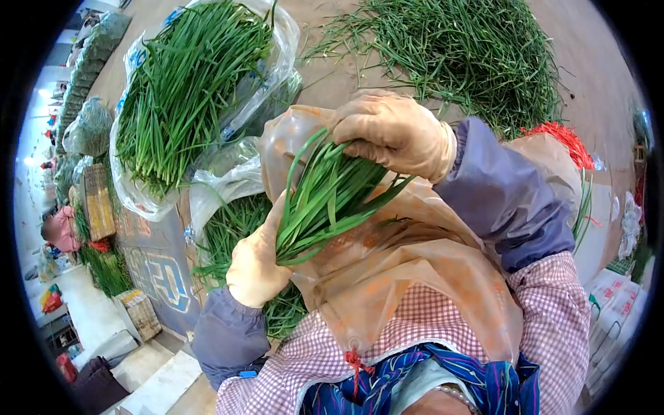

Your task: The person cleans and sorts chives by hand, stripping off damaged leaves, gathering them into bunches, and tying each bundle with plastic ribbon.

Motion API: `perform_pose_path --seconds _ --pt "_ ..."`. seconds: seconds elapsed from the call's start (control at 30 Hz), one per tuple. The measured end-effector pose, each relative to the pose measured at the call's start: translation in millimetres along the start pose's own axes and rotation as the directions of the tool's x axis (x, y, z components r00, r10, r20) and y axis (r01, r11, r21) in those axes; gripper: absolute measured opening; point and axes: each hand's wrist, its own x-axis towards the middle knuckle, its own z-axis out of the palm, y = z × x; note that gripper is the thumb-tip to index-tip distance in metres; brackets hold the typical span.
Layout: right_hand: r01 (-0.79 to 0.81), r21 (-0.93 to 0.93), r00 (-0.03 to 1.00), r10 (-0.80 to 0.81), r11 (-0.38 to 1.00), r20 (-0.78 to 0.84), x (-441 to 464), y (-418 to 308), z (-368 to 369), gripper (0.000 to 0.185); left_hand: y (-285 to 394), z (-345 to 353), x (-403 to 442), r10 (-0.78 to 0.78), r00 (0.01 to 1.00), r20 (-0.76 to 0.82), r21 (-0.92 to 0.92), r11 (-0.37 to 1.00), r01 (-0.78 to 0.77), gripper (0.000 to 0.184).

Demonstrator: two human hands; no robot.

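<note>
Bunched green leaves (332, 197) are held up in front of the person's chest, slanting between the two hands. The left hand (259, 266) is closed around the lower left end of the bunch, its thumb laid up along the leaves. The right hand (394, 135) curls over the upper end with bent fingers, gripping leaves there (how firmly is hard to say, since the fingertips are partly hidden). Both hands appear to be in pale gloves, with purple sleeves (505, 194) above them.

Behind the bunch, a translucent apron (422, 277) covers part of a checked garment (553, 297). More cut greens (238, 225) lie under and beside the left hand. Farther out, on the left, a large heap of leaves (194, 90) fills an opened clear plastic bag (287, 41). Across from it, a looser, tangled pile (477, 59) is spread on a brown surface (332, 76), with red strands (564, 142) near its lower edge. At far left, well apart, is another person in pink (66, 229).
</note>
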Motion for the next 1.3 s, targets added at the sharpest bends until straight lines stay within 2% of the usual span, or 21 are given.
perform_pose_path --seconds 0.1,0.13,0.23,0.3,0.37,0.4,0.43,0.47,0.5,0.57,0.63,0.7,0.77,0.9,0.97,1.03,1.1,1.17,1.23,1.27,1.3 --pt "-0.349 0.569 0.861 0.495 0.745 -0.12 -11.1 -15.8 10.9 0.016 0.1 -1.2 0.3 0.015 1.0 0.0 -0.03 0.999 -0.015 0.081" --pt "-0.321 0.775 0.736 0.658 0.544 -0.157 -5.7 -25.3 9.1 0.015 1.2 -0.8 0.7 0.021 1.0 -0.009 -0.03 0.999 -0.021 0.082" --pt "-0.072 0.932 0.497 0.823 0.357 -0.276 -14.1 3.2 1.6 0.012 -3.1 4.6 -0.9 0.027 0.999 -0.024 -0.042 0.999 -0.028 0.083" --pt "0.011 0.984 0.609 0.779 0.18 -0.149 -43.4 43.4 -25.4 0.013 -3.5 4.4 -2.4 0.012 1.0 -0.008 -0.034 0.999 -0.012 0.084" --pt "-0.05 0.976 0.615 0.777 0.211 -0.137 -61.5 56.6 -68.5 0.014 0.5 1.8 -4.0 -0.022 0.999 0.027 -0.011 1.0 0.022 0.084" --pt "-0.259 0.804 0.543 0.77 0.534 -0.336 -73.6 88.3 -73.7 0.016 1.5 2.7 -4.3 -0.013 1.0 0.018 -0.009 1.0 0.013 0.084" --pt "-0.466 0.494 0.513 0.679 0.734 -0.525 -86.9 114.7 -77.2 0.019 2.4 3.9 -4.1 -0.004 1.0 0.011 -0.009 1.0 0.004 0.084" --pt "-0.807 0.001 0.542 0.742 0.59 -0.394 -100.5 118.8 -89.0 0.031 2.8 4.3 -3.2 0.007 1.0 0.003 -0.007 1.0 -0.007 0.083" --pt "-0.775 -0.291 0.631 0.675 0.56 -0.381 -88.2 87.7 -81.2 0.047 2.9 5.1 -1.4 0.005 1.0 -0.006 0.015 1.0 -0.005 0.084" --pt "-0.475 -0.252 0.878 0.432 0.843 -0.208 -53.7 41.5 -66.6 0.056 3.2 8.6 -1.1 -0.009 1.0 -0.01 0.055 0.998 0.01 0.084" --pt "-0.364 0.022 0.931 0.364 0.931 -0.025 -21.6 3.2 -45.0 0.058 6.4 9.4 -0.2 0.005 1.0 -0.008 0.079 0.997 -0.005 0.084" --pt "-0.222 -0.043 0.933 0.225 0.974 0.28 4.5 -13.7 -29.1 0.056 8.6 7.5 -0.4 0.011 1.0 0.004 0.147 0.989 -0.011 0.089" --pt "-0.097 -0.02 0.931 0.098 0.995 0.351 11.7 -6.1 -6.6 0.048 8.8 6.4 -2.7 0.0 1.0 0.018 0.24 0.971 -0.004 0.099" --pt "0.057 0.224 0.988 -0.087 0.973 0.126 7.9 -1.0 10.1 0.027 8.7 3.8 -8.1 -0.001 1.0 -0.013 0.097 0.995 0.002 0.089" --pt "-0.176 0.345 0.984 0.177 0.922 0.027 -2.5 -13.3 13.8 0.018 1.5 5.6 -9.1 0.02 1.0 -0.021 0.06 0.998 -0.018 0.088" --pt "-0.442 0.585 0.847 0.532 0.68 0.021 -6.4 -23.4 13.7 0.017 -2.5 5.7 -7.4 0.034 0.999 -0.017 0.061 0.998 -0.033 0.088" --pt "-0.287 0.777 0.694 0.68 0.56 -0.234 -4.2 -12.0 20.2 0.014 -0.7 8.4 -5.7 -0.001 1.0 0.002 0.056 0.998 0.001 0.089" --pt "-0.24 0.951 0.541 0.84 0.196 -0.037 -7.4 -5.8 -4.1 0.013 1.6 10.2 -4.1 -0.039 0.999 0.019 0.047 0.998 0.038 0.09" --pt "-0.117 0.981 0.514 0.855 0.156 -0.075 -16.2 7.0 -25.1 0.014 3.6 14.3 -5.0 -0.071 0.997 0.04 0.029 0.997 0.07 0.091" --pt "-0.072 0.99 0.518 0.853 0.121 -0.067 -23.9 11.8 -40.2 0.014 -5.7 21.3 -5.9 -0.006 1.0 -0.013 0.051 0.999 0.006 0.116" --pt "-0.126 0.97 0.497 0.859 0.209 -0.121 -33.4 15.4 -58.5 0.015 -7.2 25.2 -7.1 0.012 1.0 -0.026 0.027 1.0 -0.011 0.116"
